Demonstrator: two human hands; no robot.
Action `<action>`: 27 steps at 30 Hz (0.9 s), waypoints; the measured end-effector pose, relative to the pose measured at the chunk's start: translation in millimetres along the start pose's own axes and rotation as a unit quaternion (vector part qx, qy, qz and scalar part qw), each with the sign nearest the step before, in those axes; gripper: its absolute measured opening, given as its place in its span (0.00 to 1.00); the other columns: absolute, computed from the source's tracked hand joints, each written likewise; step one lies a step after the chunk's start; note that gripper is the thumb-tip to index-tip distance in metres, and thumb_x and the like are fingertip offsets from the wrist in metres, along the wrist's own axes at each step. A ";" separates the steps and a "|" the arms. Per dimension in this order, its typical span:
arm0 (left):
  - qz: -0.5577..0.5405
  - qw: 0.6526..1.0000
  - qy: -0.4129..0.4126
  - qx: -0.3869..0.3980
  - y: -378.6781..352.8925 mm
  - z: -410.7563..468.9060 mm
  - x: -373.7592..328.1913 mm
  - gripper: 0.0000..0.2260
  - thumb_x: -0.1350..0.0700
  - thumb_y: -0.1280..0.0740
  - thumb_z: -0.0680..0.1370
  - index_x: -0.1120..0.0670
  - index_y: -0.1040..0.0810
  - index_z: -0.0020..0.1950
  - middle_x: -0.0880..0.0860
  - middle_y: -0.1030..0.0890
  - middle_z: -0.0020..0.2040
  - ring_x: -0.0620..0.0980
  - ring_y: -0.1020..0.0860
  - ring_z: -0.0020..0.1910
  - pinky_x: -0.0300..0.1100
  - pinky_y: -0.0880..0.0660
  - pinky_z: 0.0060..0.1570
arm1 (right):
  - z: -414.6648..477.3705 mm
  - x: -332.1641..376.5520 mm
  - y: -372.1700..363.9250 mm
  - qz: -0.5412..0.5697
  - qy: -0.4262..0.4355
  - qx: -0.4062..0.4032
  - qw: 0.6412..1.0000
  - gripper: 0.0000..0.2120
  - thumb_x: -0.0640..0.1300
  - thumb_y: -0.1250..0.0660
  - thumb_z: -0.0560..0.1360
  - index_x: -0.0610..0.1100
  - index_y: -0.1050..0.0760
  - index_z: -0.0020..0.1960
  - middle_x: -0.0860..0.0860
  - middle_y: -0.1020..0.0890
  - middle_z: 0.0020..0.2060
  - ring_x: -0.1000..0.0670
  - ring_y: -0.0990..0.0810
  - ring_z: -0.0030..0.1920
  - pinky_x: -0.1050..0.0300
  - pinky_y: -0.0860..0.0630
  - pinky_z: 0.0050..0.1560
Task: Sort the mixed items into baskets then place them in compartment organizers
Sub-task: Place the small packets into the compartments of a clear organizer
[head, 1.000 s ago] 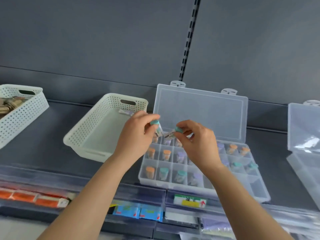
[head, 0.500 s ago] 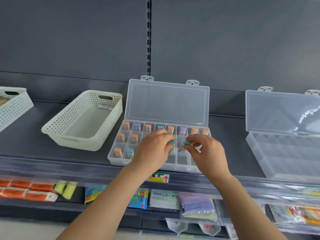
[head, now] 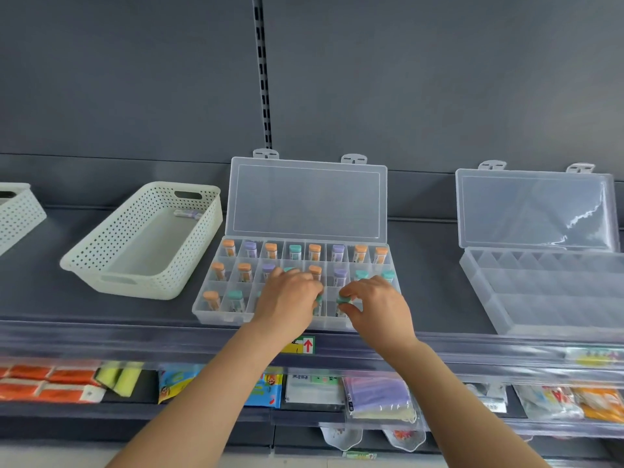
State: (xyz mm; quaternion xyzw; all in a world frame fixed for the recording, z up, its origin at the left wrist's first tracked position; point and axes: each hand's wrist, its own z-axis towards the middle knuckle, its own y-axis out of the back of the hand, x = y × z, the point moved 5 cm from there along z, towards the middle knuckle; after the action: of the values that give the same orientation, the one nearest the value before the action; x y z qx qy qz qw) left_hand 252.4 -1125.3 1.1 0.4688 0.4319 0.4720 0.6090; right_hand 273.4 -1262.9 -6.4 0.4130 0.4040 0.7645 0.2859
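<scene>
A clear compartment organizer (head: 207, 314) lies open on the grey shelf, lid up, with small capped vials in orange, purple and teal standing in most cells. Over its front row, my left hand (head: 287, 298) holds a teal-capped vial (head: 318, 304) down into a cell. Beside it my right hand (head: 374, 304) pinches another teal-capped vial (head: 343, 300) over the neighbouring front cell. To the left sits a white perforated basket (head: 101, 255) holding one purple-capped vial (head: 187, 214) at its far end.
A second clear organizer (head: 540, 282) sits open and unfilled at the right. Another white basket (head: 17, 214) is cut off at the left edge. A clear rail fronts the shelf, and packaged goods fill the shelf below.
Both hands have dropped from above the organizer's back rows to its front row, each still holding a teal-capped vial. The view has shifted right, revealing the second organizer.
</scene>
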 end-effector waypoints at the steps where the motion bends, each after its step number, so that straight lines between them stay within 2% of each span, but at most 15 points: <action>1: -0.002 1.000 0.000 0.002 -0.6 0.3 0.3 0.06 0.57 0.35 0.78 0.50 0.20 0.53 0.47 0.20 0.49 0.48 0.24 0.51 0.46 0.35 0.59 | 0.5 -1.1 -1.2 -0.002 0.001 0.004 1.000 0.07 0.44 0.29 0.73 0.45 0.17 0.51 0.51 0.15 0.45 0.49 0.22 0.49 0.57 0.25 0.46; 8: -0.023 1.000 0.002 0.016 -4.5 1.7 4.1 0.09 0.55 0.34 0.79 0.50 0.20 0.57 0.47 0.20 0.53 0.48 0.25 0.54 0.46 0.34 0.60 | 2.7 -2.8 -5.8 -0.013 0.008 0.022 1.000 0.08 0.45 0.30 0.74 0.47 0.18 0.53 0.53 0.16 0.48 0.51 0.23 0.51 0.60 0.26 0.48; 19: -0.039 0.999 0.008 0.024 -2.1 0.6 8.2 0.14 0.54 0.33 0.78 0.49 0.23 0.64 0.47 0.21 0.59 0.48 0.25 0.59 0.47 0.34 0.63 | 4.3 -3.4 -6.9 -0.011 0.009 0.031 0.999 0.12 0.48 0.30 0.74 0.49 0.19 0.56 0.54 0.16 0.49 0.53 0.23 0.51 0.58 0.23 0.49; 23: -0.039 0.999 0.003 0.037 0.9 -0.3 11.3 0.17 0.56 0.33 0.77 0.48 0.25 0.66 0.47 0.22 0.59 0.48 0.26 0.59 0.48 0.34 0.63 | 5.0 -1.8 -6.2 -0.009 0.027 0.036 0.999 0.13 0.49 0.30 0.73 0.49 0.20 0.57 0.53 0.17 0.49 0.51 0.24 0.52 0.56 0.24 0.50; 27: -0.048 0.998 0.006 0.036 7.6 -2.0 14.8 0.17 0.56 0.33 0.77 0.47 0.24 0.66 0.47 0.22 0.57 0.48 0.27 0.58 0.48 0.34 0.63 | 8.8 1.2 -5.2 -0.011 0.035 0.053 0.998 0.15 0.52 0.32 0.73 0.50 0.21 0.59 0.54 0.18 0.53 0.52 0.25 0.54 0.57 0.25 0.52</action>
State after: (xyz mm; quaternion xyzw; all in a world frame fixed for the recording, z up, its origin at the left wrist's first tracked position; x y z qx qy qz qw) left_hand 251.8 -1109.6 6.9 0.4661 0.4743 0.4292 0.6112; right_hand 280.9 -1256.0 -7.4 0.3961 0.4578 0.7532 0.2575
